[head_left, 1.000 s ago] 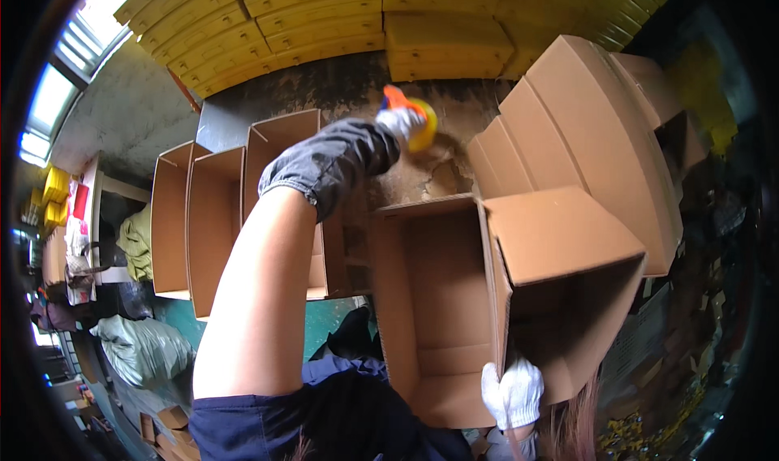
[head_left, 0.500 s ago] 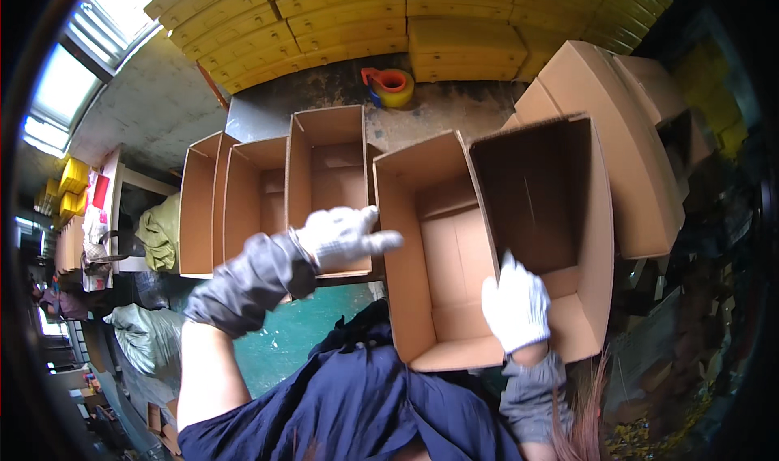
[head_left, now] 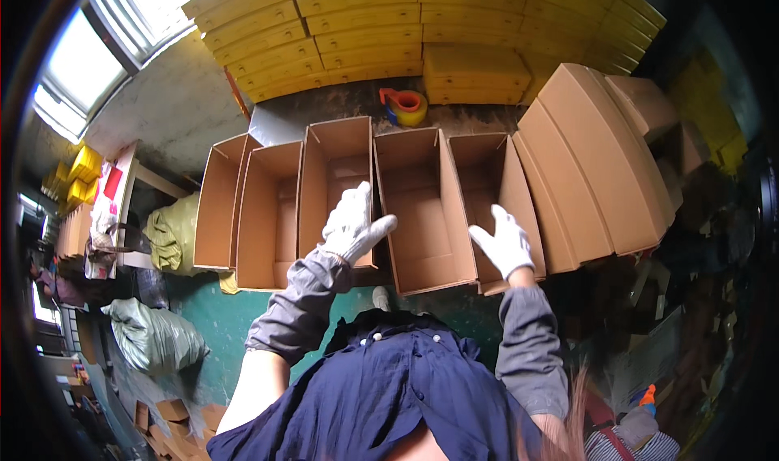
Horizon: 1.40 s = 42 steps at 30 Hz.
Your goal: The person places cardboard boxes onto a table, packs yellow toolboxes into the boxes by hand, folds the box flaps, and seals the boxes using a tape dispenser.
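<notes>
Several open-topped brown cardboard boxes stand side by side in a row before me. My left hand (head_left: 355, 224), in a white knit glove, is over the meeting edges of the middle box (head_left: 337, 140) and the box to its right (head_left: 414, 148). Its thumb points right and its fingers hold nothing. At the row's right end, my right hand (head_left: 505, 240), gloved alike, is spread over the near part of the last open box (head_left: 523, 209), thumb apart. Whether either glove touches cardboard, I cannot tell.
Large cardboard boxes (head_left: 596, 161) are packed together on the right. An orange-handled tape dispenser (head_left: 406, 108) lies behind the row, before stacked yellow boxes (head_left: 357, 27). Filled sacks (head_left: 154, 335) sit at left. Lower right, a person in a striped sleeve (head_left: 633, 445) is partly visible.
The two boxes at right, tilted and raised toward me before, now stand level in line with the row. My hands have come off them, fingers apart. The view has shifted.
</notes>
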{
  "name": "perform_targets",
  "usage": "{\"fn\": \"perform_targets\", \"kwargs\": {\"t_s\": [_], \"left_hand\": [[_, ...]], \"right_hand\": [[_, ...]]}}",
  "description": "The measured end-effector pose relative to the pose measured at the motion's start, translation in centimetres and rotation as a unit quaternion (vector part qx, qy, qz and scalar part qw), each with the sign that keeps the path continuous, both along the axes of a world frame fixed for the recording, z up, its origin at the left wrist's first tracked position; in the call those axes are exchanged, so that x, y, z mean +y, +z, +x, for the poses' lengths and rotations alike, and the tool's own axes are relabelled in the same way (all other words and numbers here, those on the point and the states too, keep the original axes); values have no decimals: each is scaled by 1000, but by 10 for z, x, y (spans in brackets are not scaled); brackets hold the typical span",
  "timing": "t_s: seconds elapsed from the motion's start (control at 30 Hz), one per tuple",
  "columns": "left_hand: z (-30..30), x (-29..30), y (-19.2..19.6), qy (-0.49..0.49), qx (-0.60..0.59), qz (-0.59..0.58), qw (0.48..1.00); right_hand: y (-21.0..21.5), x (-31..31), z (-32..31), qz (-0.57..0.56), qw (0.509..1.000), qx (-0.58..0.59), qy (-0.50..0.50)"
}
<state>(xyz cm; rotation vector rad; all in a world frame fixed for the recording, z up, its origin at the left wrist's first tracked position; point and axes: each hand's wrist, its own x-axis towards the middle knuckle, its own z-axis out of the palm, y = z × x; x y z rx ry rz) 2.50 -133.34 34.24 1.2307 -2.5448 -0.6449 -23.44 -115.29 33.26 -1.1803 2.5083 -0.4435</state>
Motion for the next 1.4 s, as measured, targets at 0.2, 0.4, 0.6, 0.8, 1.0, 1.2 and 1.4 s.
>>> {"fn": "perform_targets", "kwargs": {"t_s": [0.2, 0.4, 0.6, 0.8, 1.0, 1.2, 1.4], "left_hand": [[15, 19, -21, -63, -70, -78, 993], [-34, -110, 47, -12, 87, 190, 978], [-152, -362, 114, -114, 442, 31, 889], [-249, -475, 258, 155, 110, -416, 889], [-288, -537, 282, 235, 104, -468, 845], [-202, -446, 333, 111, 144, -504, 844], [-153, -244, 300, -55, 508, -304, 804]], "right_hand": [[-27, 71, -24, -40, 966, 138, -213], [-79, 70, -35, -34, 984, -1, -176], [-98, 75, -50, -30, 976, 28, -214], [-40, 47, -24, 130, 968, 32, -214], [-128, 129, -33, 6, 958, 285, 18], [-5, 23, -21, 110, 976, 132, -134], [11, -49, -14, -366, 718, -591, -23]]}}
